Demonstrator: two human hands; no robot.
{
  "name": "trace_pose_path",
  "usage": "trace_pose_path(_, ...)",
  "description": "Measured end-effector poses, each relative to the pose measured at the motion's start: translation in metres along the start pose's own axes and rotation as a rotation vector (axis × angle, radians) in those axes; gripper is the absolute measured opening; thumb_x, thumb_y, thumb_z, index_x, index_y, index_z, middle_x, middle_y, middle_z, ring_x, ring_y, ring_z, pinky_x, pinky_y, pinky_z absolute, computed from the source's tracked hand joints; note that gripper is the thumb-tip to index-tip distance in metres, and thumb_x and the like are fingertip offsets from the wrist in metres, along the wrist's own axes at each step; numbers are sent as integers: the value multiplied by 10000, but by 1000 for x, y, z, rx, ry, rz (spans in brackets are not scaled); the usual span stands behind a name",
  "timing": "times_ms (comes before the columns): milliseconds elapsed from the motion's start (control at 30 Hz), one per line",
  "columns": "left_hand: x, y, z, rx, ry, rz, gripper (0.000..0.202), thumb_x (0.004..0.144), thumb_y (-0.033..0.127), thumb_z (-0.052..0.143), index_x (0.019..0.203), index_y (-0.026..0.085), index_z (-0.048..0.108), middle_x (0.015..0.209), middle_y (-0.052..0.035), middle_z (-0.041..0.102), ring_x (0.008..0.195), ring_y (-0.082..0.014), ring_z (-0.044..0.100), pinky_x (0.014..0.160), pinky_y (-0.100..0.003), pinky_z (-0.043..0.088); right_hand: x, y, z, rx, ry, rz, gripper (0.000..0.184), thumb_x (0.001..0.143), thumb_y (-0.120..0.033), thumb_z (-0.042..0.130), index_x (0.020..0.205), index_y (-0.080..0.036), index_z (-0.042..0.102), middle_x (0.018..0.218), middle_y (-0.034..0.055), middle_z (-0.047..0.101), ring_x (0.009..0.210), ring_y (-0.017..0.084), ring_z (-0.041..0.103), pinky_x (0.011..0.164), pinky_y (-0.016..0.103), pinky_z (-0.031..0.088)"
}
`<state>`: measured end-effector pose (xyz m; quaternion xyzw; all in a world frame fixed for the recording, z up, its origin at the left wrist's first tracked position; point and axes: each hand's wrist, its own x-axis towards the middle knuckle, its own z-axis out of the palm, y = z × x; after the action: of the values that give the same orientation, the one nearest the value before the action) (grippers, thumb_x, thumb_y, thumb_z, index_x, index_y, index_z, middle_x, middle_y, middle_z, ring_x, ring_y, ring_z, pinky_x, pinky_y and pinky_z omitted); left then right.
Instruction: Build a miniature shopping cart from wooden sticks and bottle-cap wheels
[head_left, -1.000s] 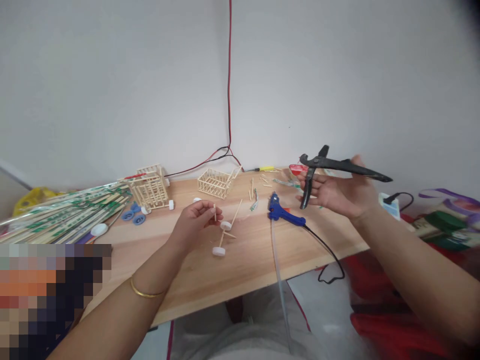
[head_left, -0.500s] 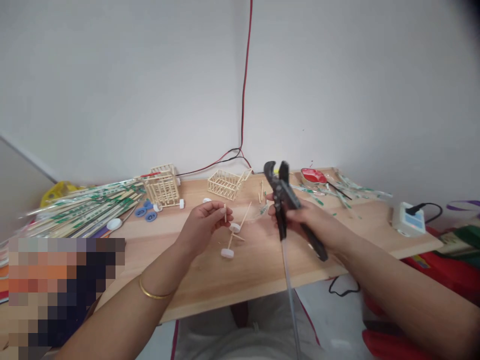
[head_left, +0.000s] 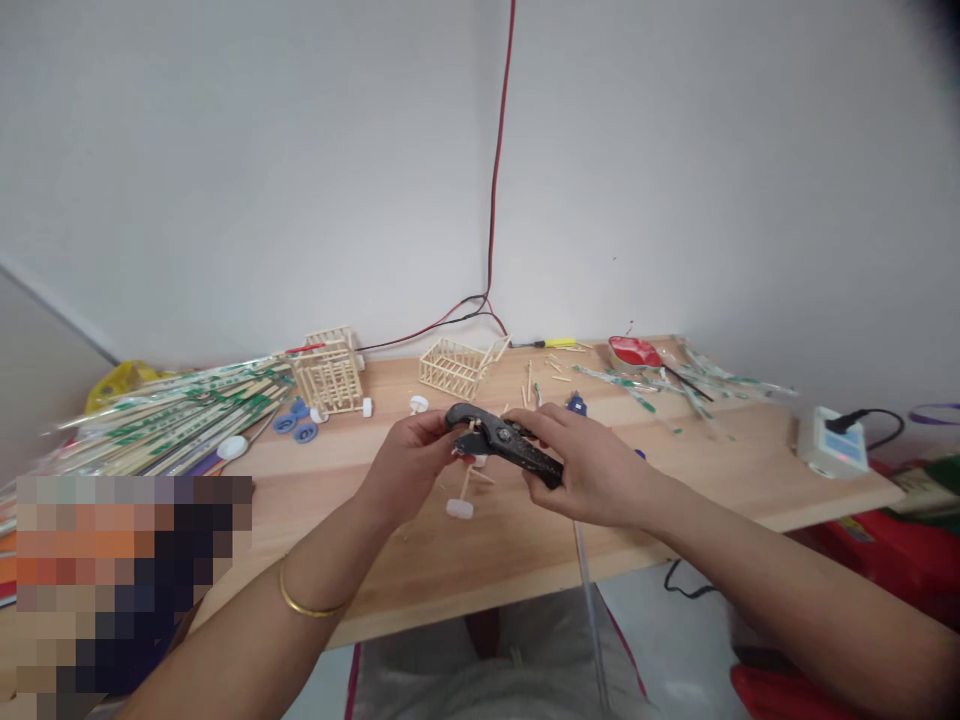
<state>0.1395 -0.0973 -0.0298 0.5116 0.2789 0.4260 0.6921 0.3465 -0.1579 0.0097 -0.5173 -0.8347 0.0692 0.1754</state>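
In my right hand (head_left: 592, 462) I grip a black hand cutter (head_left: 517, 450), its hooked jaws pointing left. My left hand (head_left: 412, 462) has its fingers pinched around a short wooden stick (head_left: 475, 425), mostly hidden, at the cutter's jaws. Whether the blades touch the stick I cannot tell. Below the jaws, a white wheel (head_left: 460, 509) is fitted on a thin stick lying on the table, partly covered by my hands and the tool. Behind my left hand lies another white wheel piece (head_left: 418, 404).
On the wooden table (head_left: 360, 540) stand a stick-built cart (head_left: 330, 375) and a small stick crate (head_left: 454, 368). Bundled skewers (head_left: 187, 430) and blue wheels (head_left: 304, 432) lie left. Toward the right are a red container (head_left: 634, 351) and a white power box (head_left: 832, 440).
My right hand has brought the cutter left and turned it from upright to nearly level, its jaws now at my left fingers. My left hand stays nearly in place with the stick.
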Motion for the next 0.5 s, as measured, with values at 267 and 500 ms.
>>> trace_pose_path(267,1,-1,-3,-16,-37,29,148,684,247,785,780,147,734,756,-33,659,679,-116,554,664,-243,463,0,6,8,-35,11,9,504,748,-215,529,1251,-207,509,933,71,646,848,223,616,726,314,459)
trace_pose_path(500,2,-3,-4,-5,-19,23,127,686,242,774,766,154,732,737,-29,655,662,-115,545,653,-244,455,2,5,8,-86,32,-10,439,762,-240,522,1197,-185,545,890,76,649,804,221,611,689,305,448)
